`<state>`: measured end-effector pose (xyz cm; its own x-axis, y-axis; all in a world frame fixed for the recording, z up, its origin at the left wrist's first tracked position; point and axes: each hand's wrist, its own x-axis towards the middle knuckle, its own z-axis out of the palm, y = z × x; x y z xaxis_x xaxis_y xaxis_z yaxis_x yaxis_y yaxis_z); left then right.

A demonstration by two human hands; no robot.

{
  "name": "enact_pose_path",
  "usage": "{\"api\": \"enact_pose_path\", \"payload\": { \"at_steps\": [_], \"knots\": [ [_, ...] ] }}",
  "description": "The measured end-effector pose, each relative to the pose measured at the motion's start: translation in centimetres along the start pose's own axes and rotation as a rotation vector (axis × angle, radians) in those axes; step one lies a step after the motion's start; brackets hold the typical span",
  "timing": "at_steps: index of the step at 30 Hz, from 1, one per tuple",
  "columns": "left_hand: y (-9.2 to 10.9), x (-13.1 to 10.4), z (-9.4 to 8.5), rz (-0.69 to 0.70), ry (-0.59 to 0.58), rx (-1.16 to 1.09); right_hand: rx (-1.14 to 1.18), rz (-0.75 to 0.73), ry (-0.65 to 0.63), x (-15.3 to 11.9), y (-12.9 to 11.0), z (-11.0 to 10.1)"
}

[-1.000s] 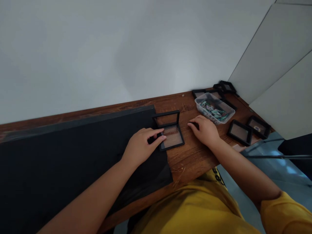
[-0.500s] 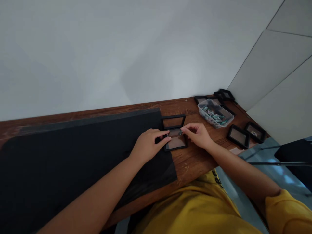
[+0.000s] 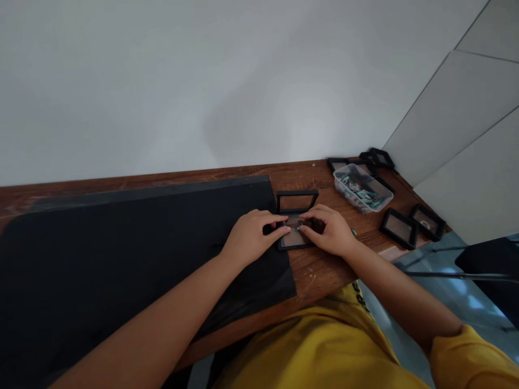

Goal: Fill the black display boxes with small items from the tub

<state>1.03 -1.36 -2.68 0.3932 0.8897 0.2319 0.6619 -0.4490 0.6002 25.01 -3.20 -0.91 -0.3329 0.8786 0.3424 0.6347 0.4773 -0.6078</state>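
Observation:
A black hinged frame (image 3: 297, 246) lies unfolded at the right end of the black mat, its lid (image 3: 298, 193) tilted up at the back. Inside the lower half is a clear film, with a small shiny piece (image 3: 298, 228) on it. My left hand (image 3: 253, 235) grips the left side of the frame between thumb and fingers. From the right, my right hand (image 3: 329, 229) reaches over the frame, its thumb beside the small piece and its fingertips at the film's upper right; whether it pinches anything is too small to tell.
A clear plastic box (image 3: 362, 189) of small greenish pieces stands to the right. Behind and beside it lie several black frames, one (image 3: 399, 228) nearer the table edge. A small green piece (image 3: 354, 232) lies by my right wrist. The black mat (image 3: 141, 259) covers the left.
My right hand has moved in over the frame, its thumb now lower on the film. A small green piece now shows on the wood beside my right wrist. The view has shifted slightly.

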Motion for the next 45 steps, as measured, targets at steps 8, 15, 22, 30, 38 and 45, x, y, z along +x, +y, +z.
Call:
{"api": "enact_pose_path", "payload": {
  "at_steps": [8,15,22,30,38,45],
  "knots": [
    [-0.1,0.0,0.0,0.005,-0.003,0.006,-0.132,0.073,-0.049,0.0,-0.6,0.4],
    [-0.3,-0.1,0.1,0.024,0.017,-0.016,-0.246,0.158,-0.008,0.2,-2.4,0.9],
    [-0.3,-0.2,-0.1,0.005,0.009,-0.058,-0.007,0.054,-0.040,-0.5,-0.5,-0.3],
    [-0.6,-0.3,0.2,0.005,0.015,0.009,0.027,0.064,-0.050,-0.2,-0.1,0.0],
    [-0.8,-0.3,0.3,0.040,0.000,0.048,-0.045,0.017,-0.044,-0.6,-0.4,0.1],
    [-0.7,-0.4,0.2,0.034,-0.010,0.067,-0.125,-0.018,-0.023,-0.6,-0.2,0.4]
  ]
}}
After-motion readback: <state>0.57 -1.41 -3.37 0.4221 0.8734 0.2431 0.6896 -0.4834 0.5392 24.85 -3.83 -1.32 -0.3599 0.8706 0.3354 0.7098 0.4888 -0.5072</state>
